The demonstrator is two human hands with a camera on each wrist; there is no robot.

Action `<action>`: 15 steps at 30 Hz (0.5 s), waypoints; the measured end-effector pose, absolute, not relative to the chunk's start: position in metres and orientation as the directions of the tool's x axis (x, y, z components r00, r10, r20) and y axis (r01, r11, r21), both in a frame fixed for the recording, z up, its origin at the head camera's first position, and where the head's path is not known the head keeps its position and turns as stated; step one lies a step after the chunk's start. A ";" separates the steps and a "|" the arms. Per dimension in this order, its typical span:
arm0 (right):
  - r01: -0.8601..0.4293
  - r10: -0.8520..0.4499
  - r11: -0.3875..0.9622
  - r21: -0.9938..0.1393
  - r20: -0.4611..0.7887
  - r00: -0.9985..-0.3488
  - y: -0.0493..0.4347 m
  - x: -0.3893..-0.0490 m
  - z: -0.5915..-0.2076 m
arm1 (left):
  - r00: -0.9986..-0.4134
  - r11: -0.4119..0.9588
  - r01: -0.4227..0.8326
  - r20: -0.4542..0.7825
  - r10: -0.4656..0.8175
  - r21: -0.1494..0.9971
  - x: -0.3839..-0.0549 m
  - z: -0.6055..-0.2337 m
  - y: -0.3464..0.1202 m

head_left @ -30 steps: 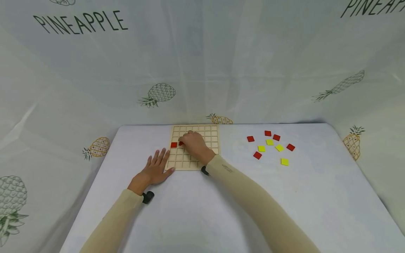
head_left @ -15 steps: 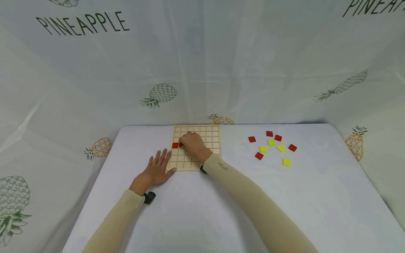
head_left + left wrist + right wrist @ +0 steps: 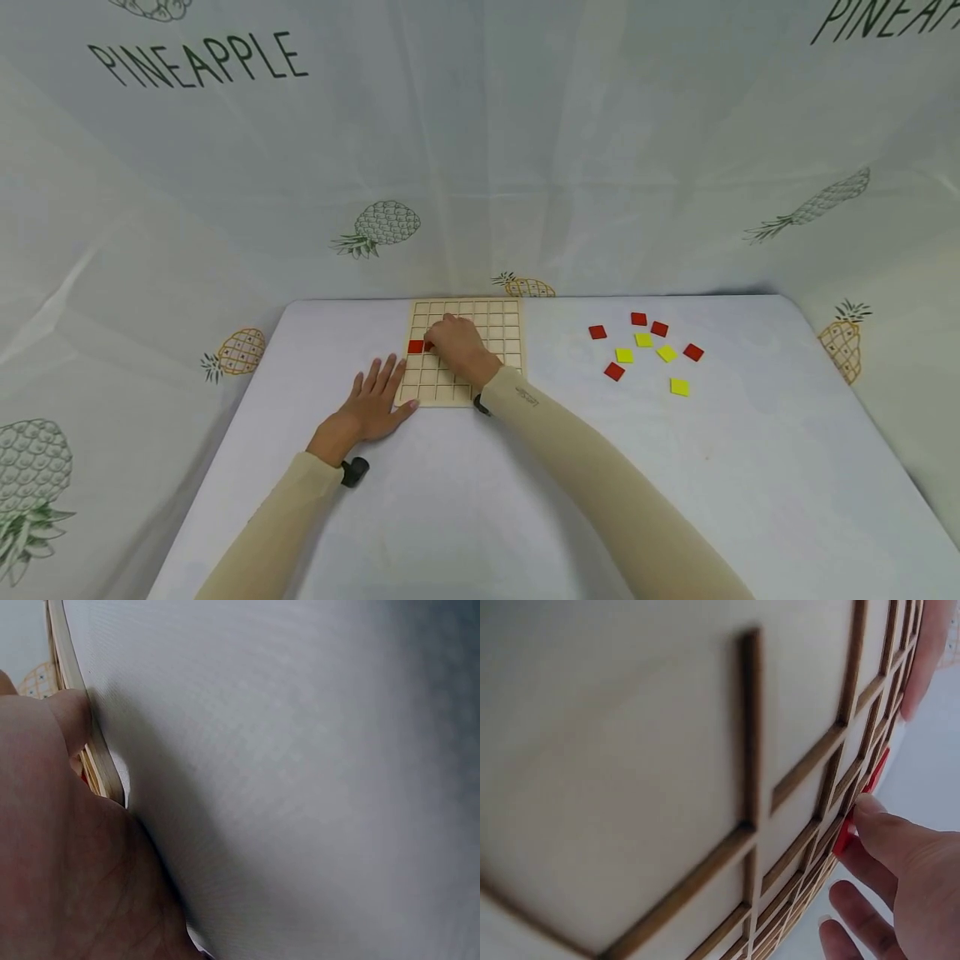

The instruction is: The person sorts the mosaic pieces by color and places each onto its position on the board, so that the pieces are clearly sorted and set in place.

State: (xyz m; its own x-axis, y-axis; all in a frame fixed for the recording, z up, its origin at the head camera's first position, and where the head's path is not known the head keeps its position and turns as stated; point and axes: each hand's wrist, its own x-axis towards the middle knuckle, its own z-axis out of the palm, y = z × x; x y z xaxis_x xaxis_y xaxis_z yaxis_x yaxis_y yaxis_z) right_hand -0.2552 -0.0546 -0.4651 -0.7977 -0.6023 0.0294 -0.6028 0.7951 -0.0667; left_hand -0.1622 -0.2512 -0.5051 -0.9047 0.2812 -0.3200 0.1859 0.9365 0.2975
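Observation:
A pale wooden grid board (image 3: 480, 333) lies at the table's far middle. One red tile (image 3: 415, 346) sits in a cell at its left edge. My right hand (image 3: 457, 340) is curled over the board just right of that tile and pinches a second red tile (image 3: 429, 345) down at the neighbouring cell. In the right wrist view a fingertip (image 3: 877, 817) lies on this red tile (image 3: 844, 838), against the grid board (image 3: 705, 750). My left hand (image 3: 371, 404) rests flat on the table, thumb against the board's near left corner; its palm (image 3: 60, 847) shows beside the board edge (image 3: 79, 690).
Several loose tiles lie on the white table (image 3: 480, 500) to the right: red ones (image 3: 638, 318) (image 3: 613, 371) and yellow ones (image 3: 642, 339) (image 3: 679, 387). A pineapple-print cloth (image 3: 480, 167) walls in the back and sides.
Almost nothing: both hands stay where they were, the right one still on the second red tile. Only the view has drifted slightly.

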 end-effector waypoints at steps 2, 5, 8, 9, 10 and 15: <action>-0.609 -0.609 0.791 -0.050 0.021 -0.793 -0.053 -0.253 -0.465 | -0.904 0.936 0.185 -0.323 0.282 0.298 -0.162 -0.505 -0.251; -0.623 -0.623 0.782 -0.025 0.015 -0.782 -0.048 -0.249 -0.466 | -0.905 0.935 0.187 -0.318 0.283 0.300 -0.163 -0.506 -0.251; -0.635 -0.635 0.771 -0.038 0.026 -0.772 -0.042 -0.244 -0.466 | -0.907 0.935 0.189 -0.312 0.283 0.299 -0.164 -0.507 -0.252; -0.639 -0.639 0.767 -0.050 0.030 -0.769 -0.040 -0.242 -0.466 | -0.908 0.935 0.189 -0.310 0.283 0.300 -0.164 -0.507 -0.252; -0.643 -0.643 0.763 -0.066 0.035 -0.765 -0.037 -0.241 -0.465 | -0.908 0.935 0.189 -0.308 0.283 0.301 -0.163 -0.507 -0.253; -0.666 -0.663 0.740 -0.096 0.067 -0.746 -0.020 -0.232 -0.457 | -0.909 0.932 0.187 -0.306 0.284 0.311 -0.162 -0.506 -0.253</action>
State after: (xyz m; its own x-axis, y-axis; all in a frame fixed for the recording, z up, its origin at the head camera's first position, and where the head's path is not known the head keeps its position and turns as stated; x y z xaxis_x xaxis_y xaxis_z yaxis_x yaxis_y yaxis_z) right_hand -0.2316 -0.0203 -0.4573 -0.7460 -0.6625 0.0675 -0.6658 0.7399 -0.0959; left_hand -0.1620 -0.2528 -0.5060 -0.9086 0.2843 -0.3058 0.1867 0.9317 0.3114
